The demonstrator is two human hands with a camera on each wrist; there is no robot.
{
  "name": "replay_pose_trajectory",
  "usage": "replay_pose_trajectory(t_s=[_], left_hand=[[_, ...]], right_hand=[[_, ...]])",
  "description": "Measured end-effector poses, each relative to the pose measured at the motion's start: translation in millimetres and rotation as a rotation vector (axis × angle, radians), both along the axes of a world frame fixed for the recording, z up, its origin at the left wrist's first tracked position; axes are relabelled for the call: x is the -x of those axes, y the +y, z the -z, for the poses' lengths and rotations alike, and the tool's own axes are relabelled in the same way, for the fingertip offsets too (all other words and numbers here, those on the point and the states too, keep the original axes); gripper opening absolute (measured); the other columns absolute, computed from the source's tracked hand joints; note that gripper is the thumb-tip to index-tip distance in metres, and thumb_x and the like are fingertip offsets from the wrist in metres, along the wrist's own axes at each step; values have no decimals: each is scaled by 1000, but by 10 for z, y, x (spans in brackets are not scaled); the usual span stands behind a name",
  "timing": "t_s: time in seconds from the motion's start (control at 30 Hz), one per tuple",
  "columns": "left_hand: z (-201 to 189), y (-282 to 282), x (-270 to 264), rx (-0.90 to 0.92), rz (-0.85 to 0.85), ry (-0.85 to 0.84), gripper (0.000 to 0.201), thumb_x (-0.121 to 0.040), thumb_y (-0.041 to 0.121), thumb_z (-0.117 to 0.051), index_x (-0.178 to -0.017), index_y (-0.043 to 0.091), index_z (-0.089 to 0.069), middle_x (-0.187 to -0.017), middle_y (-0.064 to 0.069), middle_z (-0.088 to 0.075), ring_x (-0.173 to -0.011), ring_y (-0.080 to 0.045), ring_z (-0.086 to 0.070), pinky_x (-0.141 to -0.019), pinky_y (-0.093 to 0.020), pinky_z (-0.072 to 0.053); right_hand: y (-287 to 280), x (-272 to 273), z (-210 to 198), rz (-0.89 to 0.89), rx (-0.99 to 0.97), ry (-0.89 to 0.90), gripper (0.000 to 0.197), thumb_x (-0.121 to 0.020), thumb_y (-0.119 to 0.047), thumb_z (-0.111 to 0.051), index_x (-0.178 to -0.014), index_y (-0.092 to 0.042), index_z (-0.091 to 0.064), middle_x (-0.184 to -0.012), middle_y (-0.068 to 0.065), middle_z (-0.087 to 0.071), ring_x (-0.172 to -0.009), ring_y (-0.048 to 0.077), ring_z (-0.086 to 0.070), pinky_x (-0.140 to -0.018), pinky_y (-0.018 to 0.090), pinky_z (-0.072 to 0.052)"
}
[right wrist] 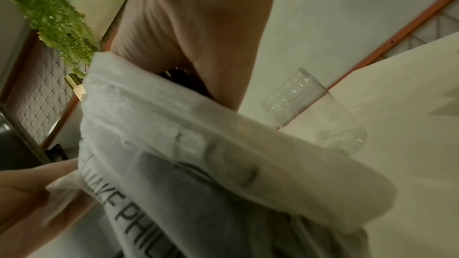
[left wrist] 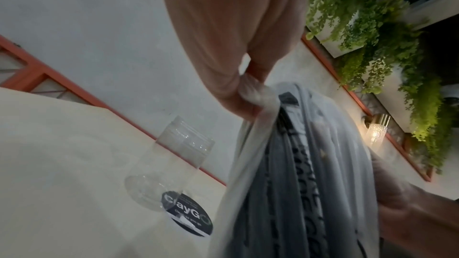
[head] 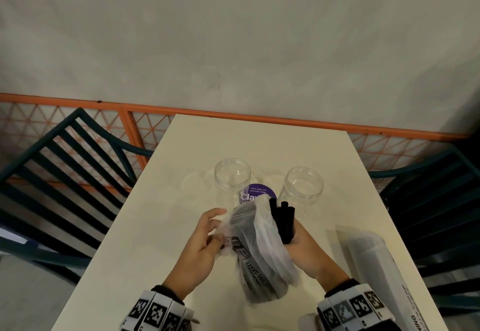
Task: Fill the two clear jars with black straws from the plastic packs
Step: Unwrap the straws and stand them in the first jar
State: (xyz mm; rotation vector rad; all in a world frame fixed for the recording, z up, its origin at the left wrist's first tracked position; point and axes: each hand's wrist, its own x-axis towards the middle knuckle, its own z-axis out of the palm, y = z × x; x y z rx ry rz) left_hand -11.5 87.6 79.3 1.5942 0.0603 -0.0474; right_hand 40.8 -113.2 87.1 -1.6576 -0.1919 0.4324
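Left hand [head: 201, 247] fingers pinch crinkly translucent pack [head: 262, 255]; right hand [head: 307, 249] fingers clamp matte black straws [head: 283, 223].

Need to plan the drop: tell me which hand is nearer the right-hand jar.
Right. The right hand, holding black straws, sits just below that jar; the left hand pinches the plastic pack farther left.

The plastic pack [head: 262, 250] hides the right hand's [head: 309, 250] fingers and the lower ends of the black straws [head: 283, 221] it grips; pack lettering reads only partly.
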Motion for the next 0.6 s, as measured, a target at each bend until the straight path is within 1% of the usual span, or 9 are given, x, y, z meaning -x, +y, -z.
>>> replay_pose_trajectory(t_s=[0.07, 0.1, 0.17, 0.23, 0.3, 0.37, 0.43, 0.53, 0.6], left_hand=[[17, 60, 11, -75, 118, 21, 47, -93, 2, -44, -132, 29, -41, -118, 5, -58, -98, -5, -62, -89, -18, -47], [10, 82, 3, -84, 153, 22, 48, -91, 7, -50, -133, 29, -42, -124, 10, -58, -107, -4, -60, -95, -21, -45], [-15, 97, -23, -33, 115, 15, 43, -82, 6, -62, -119, 29, -58, -113, 10, -68, -102, -4, -64, -87, -18, -49], [-27, 72, -69, -6, -30, -4, 33, -74, -1, -69, -83, 30, -74, -82, 7, -76, -75, -5, -68, -67, -15, -51], [-18, 46, -117, -95, -144, -40, 27, -72, -1, -71, -61, 23, -73, -60, 1, -72, -58, -10, -63, -58, -18, -49], [9, 22, -143, -120, -183, -70, 27, -77, 0, -67, -58, 19, -69, -55, 0, -69, -55, -12, -62, -56, -18, -48], [36, 2, -146, -83, -173, -86, 24, -83, 0, -61, -63, 13, -64, -55, 2, -66, -53, -9, -58, -55, -17, -45], [90, -41, -139, 16, -128, -7, 26, -89, 5, -52, -66, 14, -59, -57, 7, -58, -58, -10, -50, -56, -19, -39], [116, -50, -135, 76, -117, 64, 27, -85, 4, -46, -63, 16, -55, -56, 10, -54, -62, -14, -45, -56, -20, -37]], right_hand=[[9, -16, 20, -60, 106, -30, 47, -65, -21, -73, -104, -32, -49, -98, -15, -56, -82, -21, -56, -72, -1, -41], [8, -11, 24, -62, 142, -43, 42, -66, -19, -72, -99, -33, -51, -96, -12, -59, -80, -20, -57, -72, 1, -43], [12, -4, 12, -64, 151, -60, 40, -74, -7, -74, -94, -34, -52, -93, -12, -59, -81, -14, -59, -72, 2, -43], [0, -10, 65, -82, 134, -83, 43, -79, 4, -67, -90, -34, -49, -91, -14, -55, -83, -4, -57, -72, -1, -42], [28, 7, 25, -84, 118, -89, 46, -80, 8, -64, -89, -33, -46, -92, -15, -52, -81, -5, -54, -70, -3, -40], [19, 7, 16, -80, 76, -90, 47, -75, 5, -69, -93, -32, -48, -94, -14, -56, -79, -11, -59, -69, 0, -42], [24, 17, -3, -72, 37, -107, 44, -67, -7, -69, -98, -32, -50, -96, -13, -59, -82, -16, -60, -70, 2, -45], [31, 15, -21, -61, 39, -115, 48, -64, -14, -69, -103, -34, -50, -102, -13, -60, -89, -16, -59, -74, 5, -46], [27, 4, -3, -51, 35, -126, 52, -63, -13, -72, -107, -31, -50, -105, -11, -61, -93, -13, -59, -75, 6, -47]])
